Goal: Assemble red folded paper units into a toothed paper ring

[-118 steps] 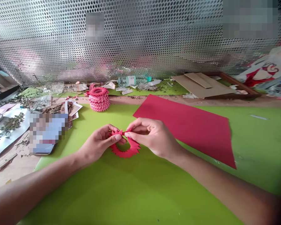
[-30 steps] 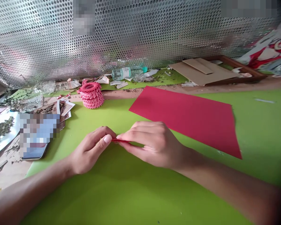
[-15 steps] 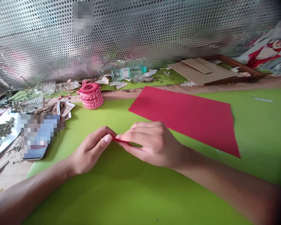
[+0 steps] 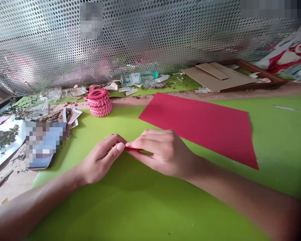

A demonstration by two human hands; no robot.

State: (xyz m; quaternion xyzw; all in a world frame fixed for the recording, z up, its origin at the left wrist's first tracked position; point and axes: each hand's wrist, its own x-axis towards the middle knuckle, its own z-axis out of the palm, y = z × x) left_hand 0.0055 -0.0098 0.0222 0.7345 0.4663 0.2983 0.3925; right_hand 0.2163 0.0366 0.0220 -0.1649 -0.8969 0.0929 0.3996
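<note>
Head view: both hands meet low over the green surface (image 4: 140,207), just nearer the camera than the red sheet (image 4: 203,127). Left hand (image 4: 101,162) comes in from the lower left, forearm flat along the surface, fingers curled, thumb and forefinger pinched on the left end of a small red paper piece (image 4: 133,149). Right hand (image 4: 160,152) comes in from the lower right, palm down, knuckles raised, fingers bent over the piece and pinching its right end. Only a thin red edge of the piece shows between the two thumbs; the rest is hidden under the right fingers. The piece sits at surface level, just short of the sheet's near-left edge, not touching it as far as can be seen.

The sheet lies flat, skewed, its long side running away to the right. Left of and beyond the sheet stands a pink stack (image 4: 99,102) of folded rings. Further left of the sheet lies a phone (image 4: 41,157) among loose photos. Beyond the sheet, against the perforated metal screen (image 4: 150,40), lie a bottle (image 4: 137,78) on its side and cardboard (image 4: 220,78).
</note>
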